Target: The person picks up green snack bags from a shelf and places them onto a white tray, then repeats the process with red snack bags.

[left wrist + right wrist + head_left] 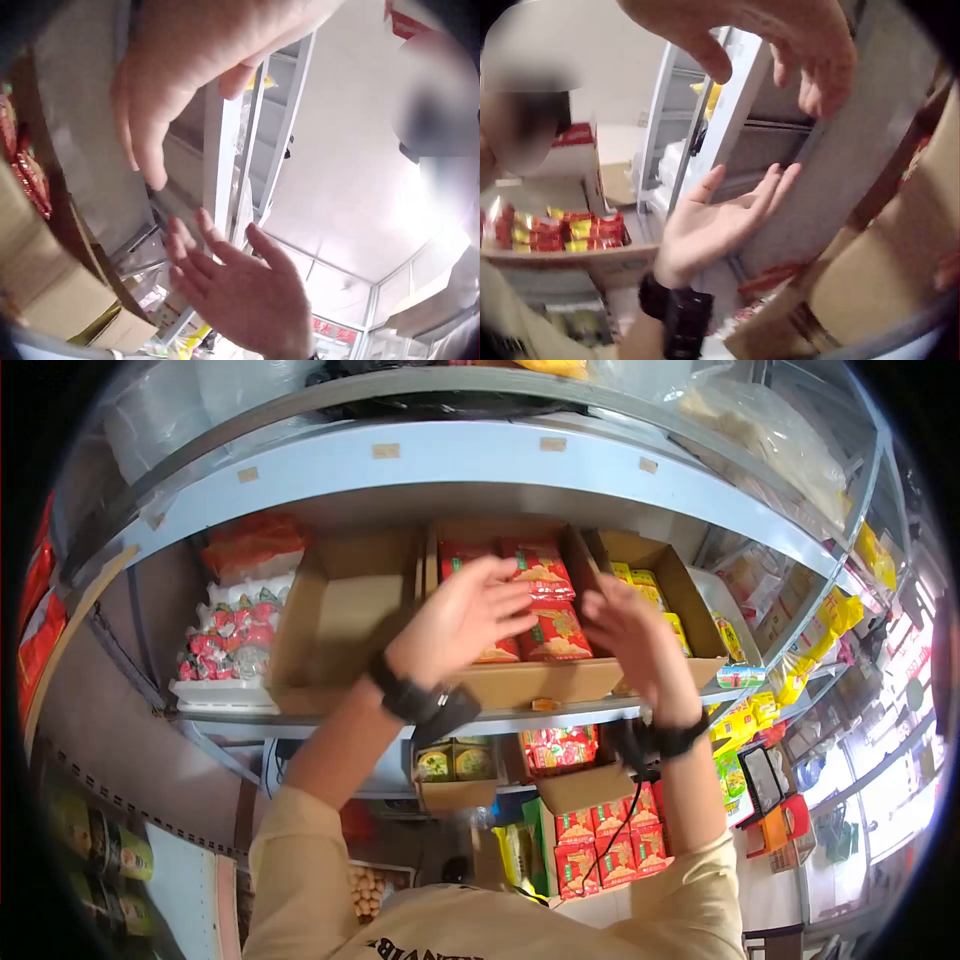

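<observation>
Both hands hover, empty, above a cardboard box (540,682) of red packets (556,632) on the shelf. The left hand (465,618), fingers spread and palm turned inward, is over the box's left part. Over its right side is the right hand (635,640), fingers loosely bent. A gap separates the hands. In the left wrist view the left hand (202,67) is at the top and the right hand (244,296) below it. The right wrist view has the right hand (772,45) at the top, the left hand (720,225) below.
Left of the red packets stands an empty cardboard box (350,625), beside a white tray (225,695) of wrapped red items. A box (700,630) with yellow packets is on the right. The shelf beam (460,450) crosses above; more boxed red packets (610,845) are below.
</observation>
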The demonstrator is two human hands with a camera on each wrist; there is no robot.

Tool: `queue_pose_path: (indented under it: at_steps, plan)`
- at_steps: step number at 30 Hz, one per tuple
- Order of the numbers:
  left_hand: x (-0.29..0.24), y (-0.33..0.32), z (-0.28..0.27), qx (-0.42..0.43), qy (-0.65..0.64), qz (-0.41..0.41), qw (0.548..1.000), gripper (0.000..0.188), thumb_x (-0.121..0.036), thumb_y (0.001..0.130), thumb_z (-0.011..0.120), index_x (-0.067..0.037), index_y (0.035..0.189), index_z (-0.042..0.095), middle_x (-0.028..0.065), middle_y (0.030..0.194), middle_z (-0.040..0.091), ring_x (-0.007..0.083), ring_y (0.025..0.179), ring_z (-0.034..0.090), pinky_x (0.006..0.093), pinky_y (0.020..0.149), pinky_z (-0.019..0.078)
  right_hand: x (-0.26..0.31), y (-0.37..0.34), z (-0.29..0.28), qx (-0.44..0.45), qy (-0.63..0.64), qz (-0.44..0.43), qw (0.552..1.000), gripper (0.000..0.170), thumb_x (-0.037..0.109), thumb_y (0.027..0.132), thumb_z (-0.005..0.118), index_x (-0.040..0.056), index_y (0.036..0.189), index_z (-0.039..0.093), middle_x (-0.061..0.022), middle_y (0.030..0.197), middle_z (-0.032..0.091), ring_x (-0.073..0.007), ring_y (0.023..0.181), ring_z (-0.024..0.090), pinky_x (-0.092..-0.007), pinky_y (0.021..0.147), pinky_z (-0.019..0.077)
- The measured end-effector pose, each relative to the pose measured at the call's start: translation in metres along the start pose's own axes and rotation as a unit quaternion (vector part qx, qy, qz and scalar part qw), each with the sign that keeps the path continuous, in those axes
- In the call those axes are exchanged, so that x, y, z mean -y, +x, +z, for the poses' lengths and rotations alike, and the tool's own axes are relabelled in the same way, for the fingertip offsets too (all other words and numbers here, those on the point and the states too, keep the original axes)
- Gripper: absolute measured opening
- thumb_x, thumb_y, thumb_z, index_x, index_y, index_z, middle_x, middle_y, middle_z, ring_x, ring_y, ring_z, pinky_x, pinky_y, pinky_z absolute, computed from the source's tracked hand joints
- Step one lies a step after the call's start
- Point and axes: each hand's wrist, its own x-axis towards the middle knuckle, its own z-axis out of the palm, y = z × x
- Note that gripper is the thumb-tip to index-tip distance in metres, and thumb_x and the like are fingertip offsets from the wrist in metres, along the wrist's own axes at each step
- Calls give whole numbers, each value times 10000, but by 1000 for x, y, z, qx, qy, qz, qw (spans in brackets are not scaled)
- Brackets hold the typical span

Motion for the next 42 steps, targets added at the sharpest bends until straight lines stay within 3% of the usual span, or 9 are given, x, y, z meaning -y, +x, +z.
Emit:
queue_pose_path:
  at_steps: [3,5,9,14,16,19,29,36,42]
  plan:
    - [-19,64,-4,-132,53,-54,988,603,-231,765,599,10,1229,298,292,1240,324,378,1196,328,537,1007,251,14,75,-12,-39,59,126,990,264,251,816,559,99,1031,536,-75,1021,542,-206,992,503,-390,884,417]
    - [-10,111,-24,-225,69,-75,969,556,-225,737,611,2,1152,318,248,1217,351,366,1142,386,559,1000,225,8,107,-12,-82,61,157,982,356,277,736,656,81,997,514,-102,986,544,-221,949,515,-383,839,457]
    - [-3,146,-55,-178,96,-116,972,422,-225,740,571,-35,1082,414,174,1213,380,348,1037,466,543,911,319,-33,164,-50,-91,-125,184,971,702,271,575,788,54,1143,437,-126,1007,551,-220,908,538,-375,802,479]
    - [6,152,-61,-155,163,-148,963,665,-257,721,576,-45,1276,280,276,1316,261,383,1183,318,513,997,206,-32,142,-33,-106,-290,233,922,845,300,572,784,55,1253,348,-171,1031,555,-276,917,548,-415,793,469]
    - [2,158,-59,-182,219,-211,935,786,-281,723,579,-49,1353,170,311,1341,216,419,1260,224,481,1032,173,-45,161,-40,-162,83,302,936,642,343,752,602,71,1268,336,-200,1088,517,-380,967,513,-535,816,419]
    - [9,165,-69,-186,203,-224,935,847,-281,740,573,-72,1395,78,294,1343,218,445,1284,161,501,1037,174,-50,168,-37,-173,81,266,945,480,317,836,453,92,1248,354,-198,1170,446,-406,1039,448,-597,825,369]
    - [11,161,-63,-180,137,-189,956,772,-168,735,576,-72,1372,152,280,1244,284,360,1183,335,499,980,299,-47,165,-18,-239,46,265,933,342,262,823,494,103,1125,461,-126,1130,446,-290,1044,418,-541,822,387]
    - [16,183,-90,-189,36,-126,973,218,-69,790,490,-44,992,411,98,915,479,226,935,491,437,851,425,-80,193,-39,-137,50,201,969,205,135,849,421,60,979,561,-95,897,561,-213,796,543,-362,690,478]
    - [-1,175,-90,-226,64,-97,967,215,-131,856,439,-16,1035,410,168,1078,488,301,1047,468,509,885,407,-99,224,-43,-105,64,153,980,233,126,861,391,-33,895,559,-157,842,588,-278,757,588,-408,684,504]
